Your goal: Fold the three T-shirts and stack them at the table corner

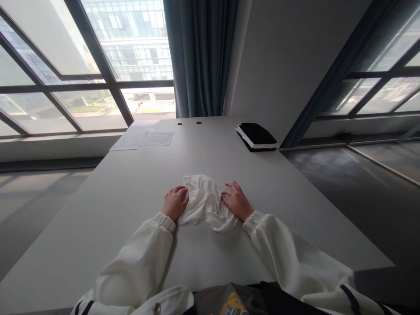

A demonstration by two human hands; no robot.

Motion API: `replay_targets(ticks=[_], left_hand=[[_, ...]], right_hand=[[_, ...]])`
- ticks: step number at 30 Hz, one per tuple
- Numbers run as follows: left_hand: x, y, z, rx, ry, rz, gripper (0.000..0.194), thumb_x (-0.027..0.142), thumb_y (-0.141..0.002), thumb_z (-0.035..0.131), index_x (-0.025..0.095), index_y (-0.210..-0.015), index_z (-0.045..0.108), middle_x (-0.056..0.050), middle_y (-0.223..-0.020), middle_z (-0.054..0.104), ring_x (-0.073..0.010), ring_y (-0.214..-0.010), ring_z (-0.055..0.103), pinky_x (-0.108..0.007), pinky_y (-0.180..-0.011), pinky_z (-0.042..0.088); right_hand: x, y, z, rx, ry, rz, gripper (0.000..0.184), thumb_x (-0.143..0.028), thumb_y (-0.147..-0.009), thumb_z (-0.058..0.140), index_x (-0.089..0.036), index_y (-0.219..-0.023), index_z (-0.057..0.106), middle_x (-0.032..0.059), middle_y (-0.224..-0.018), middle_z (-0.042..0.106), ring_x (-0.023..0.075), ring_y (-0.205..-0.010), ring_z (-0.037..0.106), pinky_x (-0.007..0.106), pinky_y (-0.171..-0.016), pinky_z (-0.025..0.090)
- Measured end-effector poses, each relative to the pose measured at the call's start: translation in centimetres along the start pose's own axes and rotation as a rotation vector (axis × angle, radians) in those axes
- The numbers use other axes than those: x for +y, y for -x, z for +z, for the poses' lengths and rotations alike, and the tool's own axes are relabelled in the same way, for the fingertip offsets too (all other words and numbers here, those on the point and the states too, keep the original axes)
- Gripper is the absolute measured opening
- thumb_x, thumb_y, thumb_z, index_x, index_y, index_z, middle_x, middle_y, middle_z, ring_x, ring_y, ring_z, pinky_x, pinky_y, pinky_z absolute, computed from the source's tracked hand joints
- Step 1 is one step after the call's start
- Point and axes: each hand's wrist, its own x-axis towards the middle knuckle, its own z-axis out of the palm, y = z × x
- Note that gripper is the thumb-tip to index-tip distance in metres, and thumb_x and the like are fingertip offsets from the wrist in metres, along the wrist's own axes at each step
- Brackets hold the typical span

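Observation:
A crumpled white cloth [206, 201] lies in loose folds on the white table, between my two hands. My left hand [176, 202] rests at its left edge with the fingers loosely bent and the thumb apart from them; the fingertips are at the fabric. At the cloth's right side is my right hand [236, 201], palm down, its fingers spread and touching the edge. Neither hand visibly grips the cloth. Where the fabric tucks under the right palm, the contact is hidden.
Printed sheets of paper [157, 138] lie at the table's far left. A black and white stack [256, 136] sits near the far right edge. Two round holes [199, 123] are in the table [203, 159] at the back, before a blue curtain [203, 57].

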Motion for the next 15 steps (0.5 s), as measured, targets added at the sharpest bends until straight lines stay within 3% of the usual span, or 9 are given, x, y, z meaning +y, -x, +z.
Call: replay_targets(ticks=[3,7,9,15], left_hand=[[-0.1,0.0,0.1,-0.012,0.043,0.028,0.017,0.034,-0.095,0.060,0.028,-0.098,0.076,-0.007,-0.128,0.073,-0.0298,-0.121,0.063,-0.047,-0.106,0.045],[-0.5,-0.2,-0.3,0.038,0.159,-0.078,0.018,0.036,-0.098,0.053,0.025,-0.095,0.067,-0.007,-0.100,0.077,-0.0255,-0.099,0.070,-0.039,-0.091,0.051],[-0.7,-0.3,-0.6,0.109,0.270,-0.131,0.018,0.038,-0.100,0.049,0.026,-0.096,0.062,-0.005,-0.093,0.076,-0.0231,-0.090,0.070,-0.035,-0.083,0.051],[-0.5,-0.2,-1.7,0.327,0.441,-0.175,0.021,0.044,-0.102,0.045,0.026,-0.099,0.053,-0.001,-0.086,0.072,-0.0196,-0.079,0.067,-0.031,-0.074,0.051]], right_hand=[[-0.5,-0.1,-0.5,0.028,-0.074,0.004,0.010,-0.023,-0.088,0.067,-0.023,-0.090,0.076,0.0130,-0.118,0.073,0.0318,-0.123,0.061,0.058,-0.114,0.045],[-0.8,-0.2,-1.4,0.132,-0.174,0.144,0.016,-0.034,-0.093,0.060,-0.024,-0.096,0.072,0.0078,-0.095,0.077,0.0256,-0.091,0.071,0.042,-0.089,0.058],[-0.9,-0.2,-1.8,0.178,-0.219,0.203,0.019,-0.039,-0.095,0.059,-0.025,-0.098,0.070,0.0062,-0.091,0.078,0.0238,-0.082,0.072,0.037,-0.079,0.059],[-2.0,0.0,-3.0,0.261,-0.265,0.189,0.023,-0.045,-0.099,0.056,-0.024,-0.102,0.066,0.0016,-0.076,0.074,0.0212,-0.073,0.071,0.032,-0.075,0.055]])
